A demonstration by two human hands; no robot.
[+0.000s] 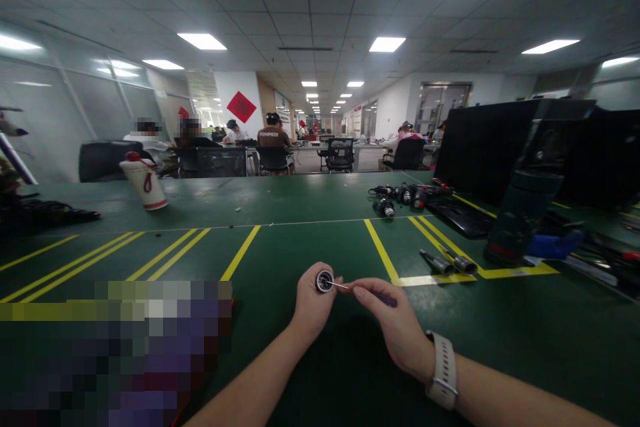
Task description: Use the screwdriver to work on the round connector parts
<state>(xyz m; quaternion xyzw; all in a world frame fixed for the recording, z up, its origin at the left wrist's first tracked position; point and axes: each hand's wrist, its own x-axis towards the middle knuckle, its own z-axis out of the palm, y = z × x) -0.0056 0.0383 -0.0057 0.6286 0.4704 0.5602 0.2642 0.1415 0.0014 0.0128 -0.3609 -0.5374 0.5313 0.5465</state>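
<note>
Left grip closed around a cylindrical connector, open end facing the viewer; right grip pinches a slender screwdriver-like tool, shaft running leftward to that opening.

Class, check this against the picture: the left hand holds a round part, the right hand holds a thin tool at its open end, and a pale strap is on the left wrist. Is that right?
Not quite: the pale strap is on the right wrist, as the head view shows. The left hand does hold the round part, and the right hand the thin tool.
</note>
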